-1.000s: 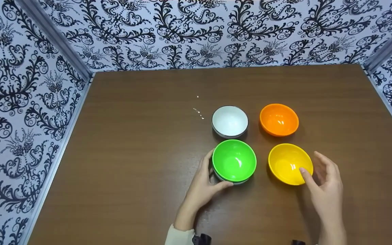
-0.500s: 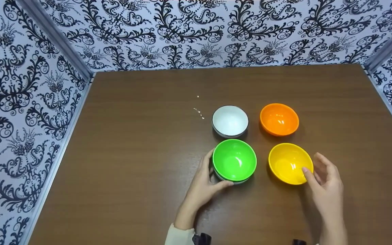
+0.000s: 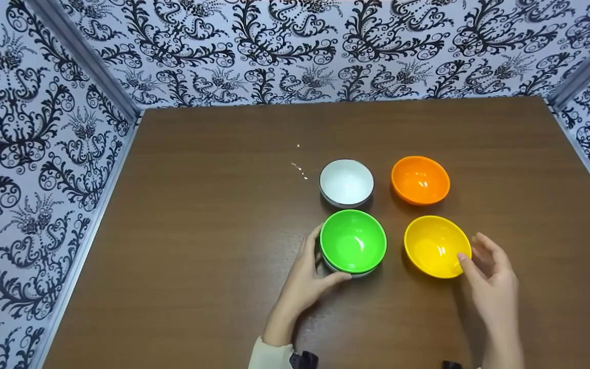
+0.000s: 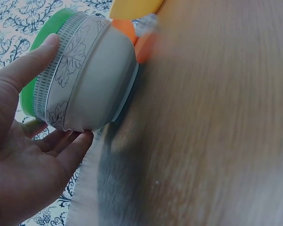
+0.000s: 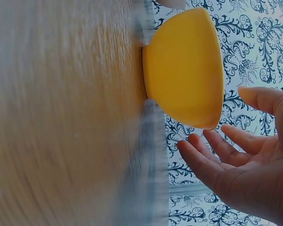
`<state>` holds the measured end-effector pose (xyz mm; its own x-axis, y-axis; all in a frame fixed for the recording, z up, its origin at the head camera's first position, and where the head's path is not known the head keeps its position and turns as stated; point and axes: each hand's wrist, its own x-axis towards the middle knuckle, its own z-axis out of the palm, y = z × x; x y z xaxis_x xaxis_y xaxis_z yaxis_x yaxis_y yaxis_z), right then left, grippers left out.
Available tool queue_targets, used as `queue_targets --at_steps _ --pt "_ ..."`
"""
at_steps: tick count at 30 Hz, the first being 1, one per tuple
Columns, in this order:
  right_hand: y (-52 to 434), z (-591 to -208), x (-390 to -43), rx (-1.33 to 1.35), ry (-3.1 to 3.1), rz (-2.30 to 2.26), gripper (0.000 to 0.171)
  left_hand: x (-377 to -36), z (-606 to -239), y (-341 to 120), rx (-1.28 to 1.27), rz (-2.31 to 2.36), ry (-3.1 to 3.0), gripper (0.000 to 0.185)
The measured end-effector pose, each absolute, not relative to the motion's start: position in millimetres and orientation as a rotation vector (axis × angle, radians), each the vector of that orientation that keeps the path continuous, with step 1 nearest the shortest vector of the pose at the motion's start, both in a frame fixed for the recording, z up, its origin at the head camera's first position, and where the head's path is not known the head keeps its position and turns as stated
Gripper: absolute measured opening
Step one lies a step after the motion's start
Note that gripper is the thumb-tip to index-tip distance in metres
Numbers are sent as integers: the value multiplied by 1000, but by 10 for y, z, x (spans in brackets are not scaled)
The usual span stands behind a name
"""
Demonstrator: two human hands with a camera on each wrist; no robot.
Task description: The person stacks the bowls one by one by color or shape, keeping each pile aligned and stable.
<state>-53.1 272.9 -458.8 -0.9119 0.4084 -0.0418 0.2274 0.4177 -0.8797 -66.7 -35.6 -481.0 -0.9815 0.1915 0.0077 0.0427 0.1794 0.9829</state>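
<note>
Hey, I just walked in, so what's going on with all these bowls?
A person is handling bowls on a wooden table. Their left hand holds a patterned white bowl with a green bowl nested in it. Their right hand is at the right side of a yellow bowl, fingers relaxed rather than gripping it. Farther back on the table, another white bowl and an orange bowl stand untouched.
</note>
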Motion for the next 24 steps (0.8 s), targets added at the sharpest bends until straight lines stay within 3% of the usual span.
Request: queue_targets --at_steps 24 --pt "2776 -4575 -530 -583 -2620 1524 62 -667 -4813 -358 233 1923 2329 104"
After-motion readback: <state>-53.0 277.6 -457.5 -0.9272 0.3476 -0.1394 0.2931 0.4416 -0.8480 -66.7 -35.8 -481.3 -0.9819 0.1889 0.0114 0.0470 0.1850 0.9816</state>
